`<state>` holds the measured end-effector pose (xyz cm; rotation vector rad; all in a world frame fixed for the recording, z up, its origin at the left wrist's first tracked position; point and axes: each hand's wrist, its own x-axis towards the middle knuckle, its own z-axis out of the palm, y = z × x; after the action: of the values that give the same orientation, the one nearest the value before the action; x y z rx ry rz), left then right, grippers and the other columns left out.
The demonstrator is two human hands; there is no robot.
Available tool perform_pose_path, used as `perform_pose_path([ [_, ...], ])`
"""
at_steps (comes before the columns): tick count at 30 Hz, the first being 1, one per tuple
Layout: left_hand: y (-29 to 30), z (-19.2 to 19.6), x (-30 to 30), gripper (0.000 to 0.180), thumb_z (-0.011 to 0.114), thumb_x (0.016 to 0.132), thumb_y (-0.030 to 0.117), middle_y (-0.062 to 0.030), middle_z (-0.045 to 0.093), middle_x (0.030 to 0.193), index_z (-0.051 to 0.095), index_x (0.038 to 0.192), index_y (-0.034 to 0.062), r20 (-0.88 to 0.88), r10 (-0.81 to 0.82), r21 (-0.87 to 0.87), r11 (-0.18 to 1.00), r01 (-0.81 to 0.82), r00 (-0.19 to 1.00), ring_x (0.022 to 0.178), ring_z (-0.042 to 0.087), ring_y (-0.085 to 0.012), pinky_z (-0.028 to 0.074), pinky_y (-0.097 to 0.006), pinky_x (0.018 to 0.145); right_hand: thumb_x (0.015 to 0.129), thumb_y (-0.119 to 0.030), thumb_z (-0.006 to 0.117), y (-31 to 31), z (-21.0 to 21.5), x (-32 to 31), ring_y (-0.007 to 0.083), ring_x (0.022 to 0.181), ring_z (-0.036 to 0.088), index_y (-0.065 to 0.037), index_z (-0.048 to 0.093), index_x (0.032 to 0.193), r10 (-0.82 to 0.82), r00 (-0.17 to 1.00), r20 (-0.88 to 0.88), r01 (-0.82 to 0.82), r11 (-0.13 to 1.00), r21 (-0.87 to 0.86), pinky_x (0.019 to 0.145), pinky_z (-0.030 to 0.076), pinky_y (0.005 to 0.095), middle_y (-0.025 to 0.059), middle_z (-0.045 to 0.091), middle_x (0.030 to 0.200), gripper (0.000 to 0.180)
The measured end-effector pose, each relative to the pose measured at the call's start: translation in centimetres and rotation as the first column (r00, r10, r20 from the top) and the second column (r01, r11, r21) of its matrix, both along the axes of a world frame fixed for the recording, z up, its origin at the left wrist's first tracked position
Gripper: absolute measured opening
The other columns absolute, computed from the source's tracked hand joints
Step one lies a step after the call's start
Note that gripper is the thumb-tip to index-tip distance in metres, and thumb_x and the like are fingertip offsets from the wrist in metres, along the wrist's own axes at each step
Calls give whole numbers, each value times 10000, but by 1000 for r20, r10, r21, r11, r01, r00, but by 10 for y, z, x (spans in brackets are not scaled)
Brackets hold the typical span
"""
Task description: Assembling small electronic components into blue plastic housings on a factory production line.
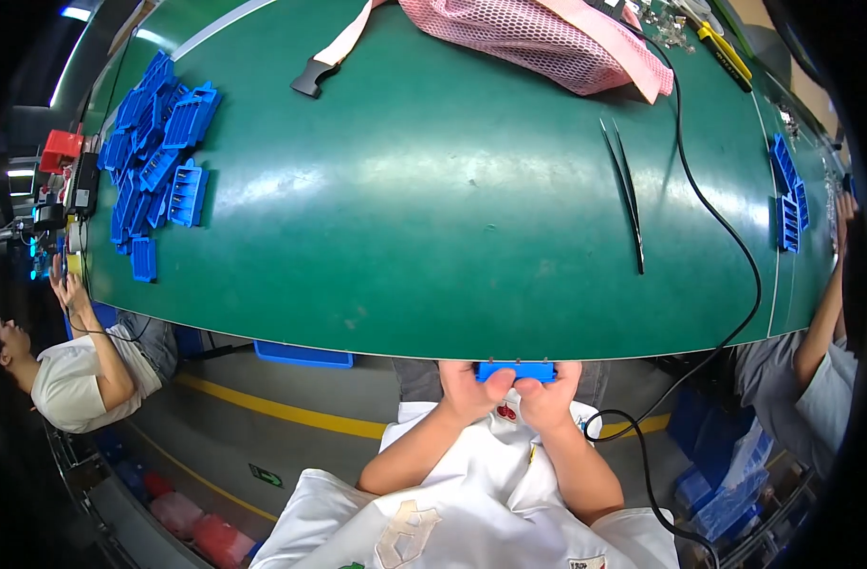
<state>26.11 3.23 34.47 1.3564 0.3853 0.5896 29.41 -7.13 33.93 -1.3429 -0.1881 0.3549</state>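
Observation:
Both of my hands grip one small blue plastic holder (521,368) at the table's near edge, close to my body. My left hand (464,391) has its left end, and my right hand (551,394) has its right end. Both thumbs press on the side facing me; the other fingers are mostly hidden. A few small dark tips show along the holder's far edge. On the left of the green table (396,237) lies a heap of similar blue slotted holders (154,156). A few more blue holders (787,204) rest at the far right.
Black tweezers (628,204) lie right of centre. A black cable (728,228) runs down the table's right side and past my right arm. A pink mesh bag (538,43) with a strap buckle (312,76) and yellow-black pliers (725,55) lie at the back. People sit on either side.

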Motion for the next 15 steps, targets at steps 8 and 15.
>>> perform_pose_path([
  [8, -4, -11, -22, 512, 651, 776, 482, -61, 619, 835, 606, 918, -7, -85, -51, 77, 995, 58, 995, 726, 581, -161, 458, -296, 646, 759, -390, 702, -8, 17, 7, 153, 770, 573, -7, 618, 931, 173, 983, -55, -173, 985, 0, 695, 449, 281, 59, 628, 862, 428],
  [15, -1, 0, -36, 552, 510, 869, 468, -97, 576, 857, 505, 1056, -51, -39, -211, -136, 969, 204, 977, 596, 587, -147, 468, -247, 496, 826, -45, 581, -11, 33, 0, 66, 492, 504, 28, 583, 981, 267, 927, -263, -244, 963, 115, 436, 392, 202, 46, 603, 764, 171],
])
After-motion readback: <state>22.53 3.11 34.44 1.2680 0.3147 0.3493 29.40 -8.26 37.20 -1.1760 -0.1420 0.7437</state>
